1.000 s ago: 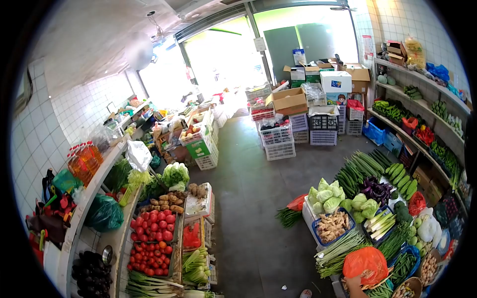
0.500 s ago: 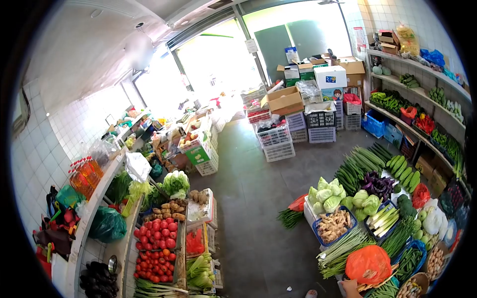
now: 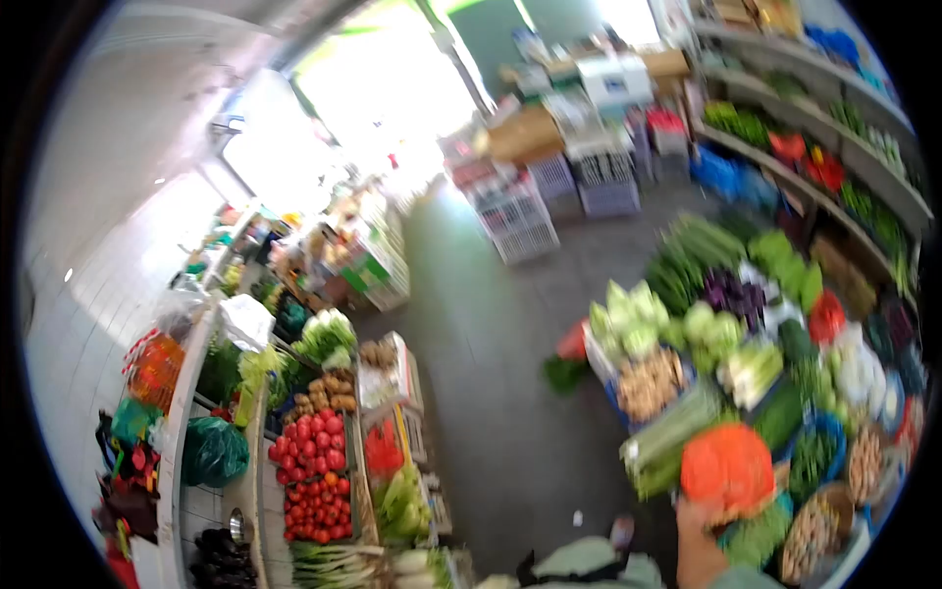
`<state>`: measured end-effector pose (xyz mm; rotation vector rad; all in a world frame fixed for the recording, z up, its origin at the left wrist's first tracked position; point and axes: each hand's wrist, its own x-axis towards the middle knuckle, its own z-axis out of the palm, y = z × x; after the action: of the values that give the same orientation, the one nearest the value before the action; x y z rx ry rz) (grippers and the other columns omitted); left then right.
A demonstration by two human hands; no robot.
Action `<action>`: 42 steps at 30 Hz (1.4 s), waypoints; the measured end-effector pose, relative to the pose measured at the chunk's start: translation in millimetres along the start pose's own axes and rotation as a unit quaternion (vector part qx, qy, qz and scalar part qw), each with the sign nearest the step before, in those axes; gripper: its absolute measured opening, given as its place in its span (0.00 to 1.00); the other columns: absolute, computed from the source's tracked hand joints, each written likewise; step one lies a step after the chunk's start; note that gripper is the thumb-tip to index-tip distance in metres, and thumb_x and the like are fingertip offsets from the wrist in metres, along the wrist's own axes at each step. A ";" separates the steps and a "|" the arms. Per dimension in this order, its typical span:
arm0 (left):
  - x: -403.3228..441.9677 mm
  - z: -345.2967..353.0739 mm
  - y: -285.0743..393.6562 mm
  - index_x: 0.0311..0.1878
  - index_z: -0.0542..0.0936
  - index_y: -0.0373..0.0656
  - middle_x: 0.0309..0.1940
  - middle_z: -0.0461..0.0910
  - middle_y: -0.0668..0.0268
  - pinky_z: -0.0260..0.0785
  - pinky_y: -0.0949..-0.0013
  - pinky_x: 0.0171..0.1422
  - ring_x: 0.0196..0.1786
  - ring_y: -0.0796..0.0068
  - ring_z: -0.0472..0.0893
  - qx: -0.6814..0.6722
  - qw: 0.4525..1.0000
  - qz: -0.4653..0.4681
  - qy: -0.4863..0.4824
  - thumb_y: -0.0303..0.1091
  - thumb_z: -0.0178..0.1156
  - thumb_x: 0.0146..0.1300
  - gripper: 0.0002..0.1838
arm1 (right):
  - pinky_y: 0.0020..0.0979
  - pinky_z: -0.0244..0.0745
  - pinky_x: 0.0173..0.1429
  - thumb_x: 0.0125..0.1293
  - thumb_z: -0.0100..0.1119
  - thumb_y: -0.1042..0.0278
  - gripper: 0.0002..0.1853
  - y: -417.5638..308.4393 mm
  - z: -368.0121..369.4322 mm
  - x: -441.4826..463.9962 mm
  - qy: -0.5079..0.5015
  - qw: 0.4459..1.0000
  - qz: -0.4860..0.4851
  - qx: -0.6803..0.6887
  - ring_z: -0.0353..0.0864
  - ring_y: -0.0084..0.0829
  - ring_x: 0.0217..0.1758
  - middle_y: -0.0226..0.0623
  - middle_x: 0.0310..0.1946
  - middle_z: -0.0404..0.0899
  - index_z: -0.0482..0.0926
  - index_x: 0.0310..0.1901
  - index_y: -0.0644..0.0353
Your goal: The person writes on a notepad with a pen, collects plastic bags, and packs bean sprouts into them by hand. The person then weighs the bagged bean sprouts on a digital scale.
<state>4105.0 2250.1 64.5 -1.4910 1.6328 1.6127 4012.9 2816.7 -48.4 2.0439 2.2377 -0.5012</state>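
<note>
My right hand [image 3: 695, 514] is at the lower right, reaching to the lower left edge of an orange-red plastic bag [image 3: 727, 467]. Motion blur smears its fingers, so its grip cannot be made out. The bag lies among long green stalks [image 3: 671, 436], a blue basket of green beans [image 3: 812, 454] and a round basket of pale brown items [image 3: 816, 531]. Above the stalks is a blue-rimmed basket of ginger [image 3: 649, 385], with cabbages [image 3: 628, 319] behind it. My left hand does not show.
Tomatoes [image 3: 312, 478], potatoes [image 3: 332, 391] and leafy greens [image 3: 401, 506] line the left side beside a long shelf [image 3: 182, 422]. Stacked crates [image 3: 513, 214] stand further back on the grey floor [image 3: 471, 363]. Shelves of vegetables [image 3: 814, 118] run along the right wall.
The view has tilted down and turned, with blur. More of my right forearm shows, along with light green clothing at the bottom edge. The orange-red bag appears higher in the view.
</note>
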 end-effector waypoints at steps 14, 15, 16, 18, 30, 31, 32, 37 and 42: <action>19.2 -11.5 -27.8 0.56 0.79 0.32 0.37 0.81 0.60 0.72 0.71 0.33 0.33 0.67 0.78 0.076 0.996 -0.043 0.013 0.33 0.57 0.72 0.16 | 0.46 0.65 0.75 0.56 0.71 0.43 0.39 -22.3 16.0 90.5 -0.200 0.974 0.065 -0.083 0.65 0.55 0.75 0.52 0.72 0.65 0.75 0.66 0.56; 22.9 -19.9 -28.6 0.55 0.79 0.32 0.37 0.81 0.59 0.72 0.71 0.33 0.34 0.67 0.79 0.067 0.997 -0.042 0.015 0.32 0.57 0.72 0.16 | 0.46 0.69 0.73 0.57 0.69 0.41 0.34 -38.1 -12.3 68.5 -0.002 0.992 0.070 -0.105 0.72 0.53 0.70 0.52 0.67 0.72 0.82 0.59 0.58; 29.1 -25.5 -30.0 0.55 0.79 0.31 0.37 0.81 0.59 0.73 0.71 0.33 0.34 0.66 0.79 0.049 0.998 -0.043 0.017 0.32 0.57 0.72 0.15 | 0.47 0.71 0.70 0.58 0.67 0.46 0.29 -37.2 -13.4 66.3 0.054 0.993 -0.015 -0.106 0.75 0.52 0.67 0.53 0.66 0.73 0.84 0.55 0.61; 43.3 -35.1 -26.7 0.55 0.79 0.31 0.37 0.81 0.59 0.73 0.71 0.33 0.34 0.66 0.79 0.013 0.999 -0.045 0.020 0.32 0.58 0.72 0.15 | 0.49 0.76 0.63 0.59 0.68 0.51 0.24 0.4 15.7 83.4 0.125 0.979 -0.158 -0.021 0.80 0.47 0.57 0.48 0.58 0.79 0.85 0.52 0.59; 148.2 -20.1 61.6 0.45 0.76 0.40 0.25 0.73 0.65 0.69 0.70 0.26 0.26 0.71 0.75 -0.126 0.980 -0.148 0.048 0.32 0.61 0.69 0.07 | 0.32 0.69 0.37 0.62 0.58 0.74 0.02 -47.2 25.5 167.8 -0.018 0.886 -0.017 0.464 0.71 0.24 0.32 0.28 0.29 0.74 0.76 0.34 0.56; 168.4 -23.0 71.4 0.45 0.76 0.40 0.25 0.73 0.65 0.69 0.70 0.26 0.26 0.71 0.75 -0.136 0.979 -0.146 0.042 0.32 0.61 0.69 0.07 | 0.32 0.68 0.36 0.60 0.58 0.76 0.04 -99.5 -30.6 125.7 -0.036 0.887 -0.032 0.459 0.68 0.23 0.31 0.25 0.28 0.71 0.74 0.32 0.56; 192.0 -31.5 75.6 0.45 0.76 0.40 0.25 0.73 0.66 0.68 0.70 0.25 0.24 0.71 0.74 -0.153 0.977 -0.150 -0.003 0.33 0.61 0.69 0.08 | 0.30 0.64 0.35 0.64 0.56 0.77 0.04 -113.0 -37.6 134.9 0.018 0.920 -0.100 0.379 0.65 0.19 0.30 0.23 0.27 0.69 0.73 0.33 0.57; 244.7 -40.1 152.0 0.37 0.77 0.43 0.20 0.73 0.66 0.59 0.68 0.19 0.18 0.70 0.71 -0.097 0.984 -0.144 -0.029 0.36 0.60 0.70 0.08 | 0.26 0.52 0.30 0.62 0.56 0.81 0.18 -297.8 -164.1 11.2 0.006 0.879 -0.174 0.444 0.51 0.15 0.26 0.18 0.23 0.54 0.57 0.25 0.49; 324.0 -51.2 244.6 0.33 0.76 0.42 0.19 0.73 0.64 0.57 0.66 0.20 0.18 0.71 0.70 0.029 0.979 -0.198 -0.024 0.43 0.63 0.67 0.14 | 0.25 0.54 0.29 0.62 0.57 0.82 0.20 -467.0 -205.3 -104.1 -0.078 0.833 -0.248 0.488 0.54 0.15 0.25 0.17 0.23 0.55 0.58 0.25 0.48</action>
<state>3801.9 2019.9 -85.8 -1.6105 1.2465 1.3556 3601.3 2746.2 262.5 1.4593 2.6595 -2.1304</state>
